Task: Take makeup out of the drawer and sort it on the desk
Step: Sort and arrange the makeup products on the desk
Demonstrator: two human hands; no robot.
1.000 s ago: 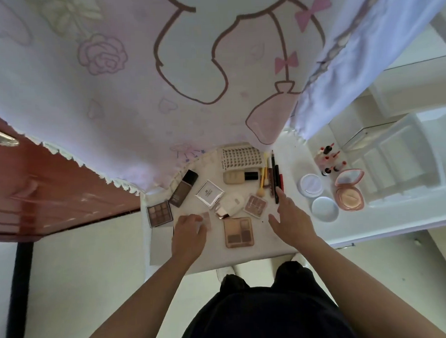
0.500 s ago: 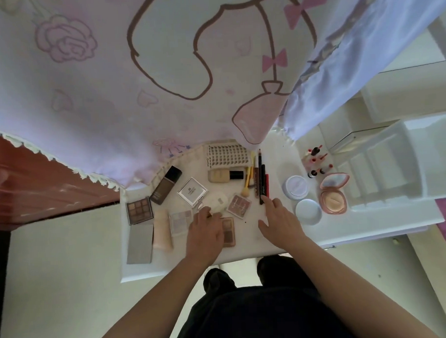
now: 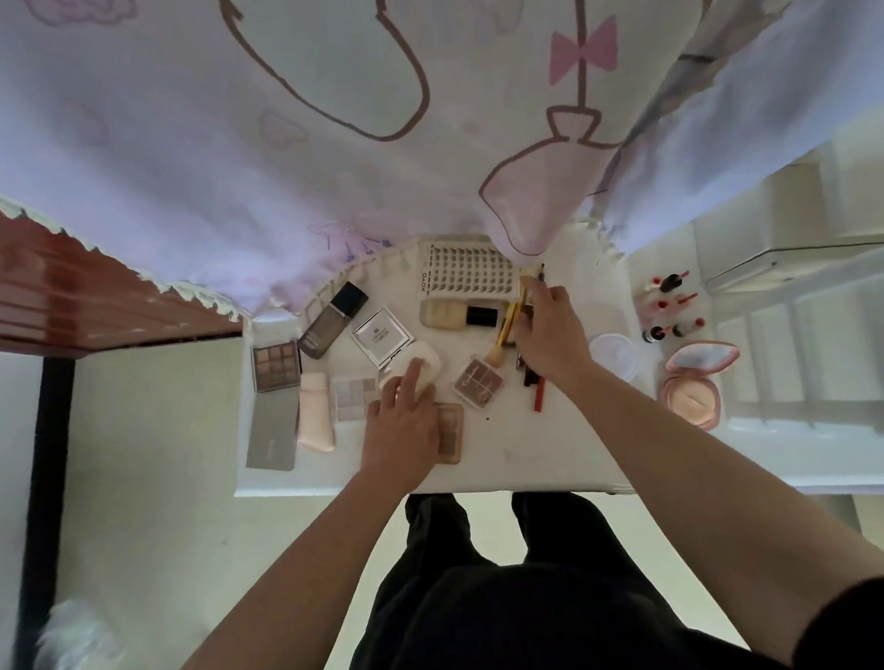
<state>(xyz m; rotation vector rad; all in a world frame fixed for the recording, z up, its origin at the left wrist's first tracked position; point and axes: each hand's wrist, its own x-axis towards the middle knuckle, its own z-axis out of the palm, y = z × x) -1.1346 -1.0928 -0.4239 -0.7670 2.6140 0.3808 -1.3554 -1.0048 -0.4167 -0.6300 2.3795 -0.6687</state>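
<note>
White desk (image 3: pixel 511 453) top, with makeup spread across it beneath a hanging printed curtain (image 3: pixel 269 139). Left hand (image 3: pixel 403 430): fingers stretched and relaxed, fingertips (image 3: pixel 414 374) resting on a soft white tube (image 3: pixel 426 363), nothing pinched. Its palm covers part of a brown eyeshadow palette (image 3: pixel 450 433). Right hand (image 3: pixel 551 335) reaches further back, fingers curled round a bundle of pencils (image 3: pixel 528 376) beside a yellow-handled brush (image 3: pixel 503 334) (which sticks are actually in the grip cannot be told; the hand hides their middles). A red pencil (image 3: pixel 538 402) pokes out below the wrist. Writing: the lash tray (image 3: pixel 470 272) carries "XOXO" along its left edge. The silver compact (image 3: pixel 382 337) has a small printed label, too fine to read. The pink blush quad (image 3: pixel 477 384) has a script line across its lid, illegible. Left cluster: nine-pan palette (image 3: pixel 275 365) with its mirror lid open, dark-capped foundation bottle (image 3: pixel 333 319), pink tube (image 3: pixel 315 411), pale palette (image 3: pixel 354 397). A black-capped cream tube (image 3: pixel 454 314) lies just below the lash tray. Right of the hand: round white lid (image 3: pixel 610 350), partly behind the forearm; open pink powder compact (image 3: pixel 691 397); small red-topped bottles (image 3: pixel 666 307), blurred. The curtain hem covers the desk's back edge.
</note>
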